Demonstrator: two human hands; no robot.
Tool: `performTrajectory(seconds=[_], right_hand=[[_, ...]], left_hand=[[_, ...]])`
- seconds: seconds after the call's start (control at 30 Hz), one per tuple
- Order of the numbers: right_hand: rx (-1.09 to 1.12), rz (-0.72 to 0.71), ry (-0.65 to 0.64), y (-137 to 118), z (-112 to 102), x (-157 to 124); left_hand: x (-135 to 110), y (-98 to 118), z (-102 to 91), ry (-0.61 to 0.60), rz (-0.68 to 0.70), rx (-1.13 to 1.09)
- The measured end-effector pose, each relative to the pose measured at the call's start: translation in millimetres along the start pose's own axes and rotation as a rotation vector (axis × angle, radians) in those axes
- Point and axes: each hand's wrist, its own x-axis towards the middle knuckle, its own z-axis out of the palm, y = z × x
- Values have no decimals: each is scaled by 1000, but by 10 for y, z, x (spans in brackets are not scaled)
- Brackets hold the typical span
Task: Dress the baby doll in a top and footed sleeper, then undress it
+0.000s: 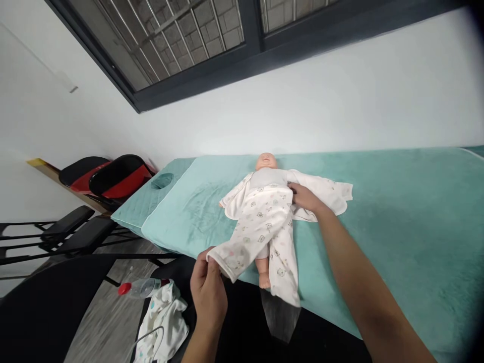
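Note:
A baby doll (263, 269) lies on its back with its head against the wall side of the bed. Small white printed baby pants (260, 217) cover its lower body; one bare leg shows between the two pant legs. My left hand (209, 290) pinches the cuff of one pant leg and holds it out, lifted off to the left. At the waistband, my right hand (304, 196) is closed on the edge of the pants, its fingertips partly hidden. Beneath the doll spreads a white jacket (321, 189), one sleeve stretched out flat to the right.
A green-covered bed (397, 217) runs along the white wall under a barred window (189, 35). Folded black-and-red chairs (121, 181) stand at the left. Nearer me, a red-capped bottle (145, 287) and crumpled white cloth (166, 322) lie on a dark seat.

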Motion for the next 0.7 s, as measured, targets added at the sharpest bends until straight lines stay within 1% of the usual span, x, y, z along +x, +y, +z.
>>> performTrajectory(seconds=[0.13, 0.2, 0.27, 0.4, 0.53, 0.63, 0.7], right_hand=[[-17, -7, 2, 3, 5, 7], [-22, -9, 9, 2, 5, 10], [-21, -7, 11, -1, 1, 7], [-16, -6, 10, -20, -3, -8], [41, -3, 29, -39, 13, -20], [152, -1, 117, -79, 2, -28], [242, -41, 195, -134, -19, -39]], left_hand=[[71, 136, -33, 101, -34, -230], [138, 254, -24, 93, -60, -306], [207, 383, 3, 36, -89, -368], [314, 621, 116, -156, -144, -465], [384, 795, 296, -295, -92, -524], [429, 839, 390, -345, -67, -546], [456, 787, 391, -330, -68, -564]])
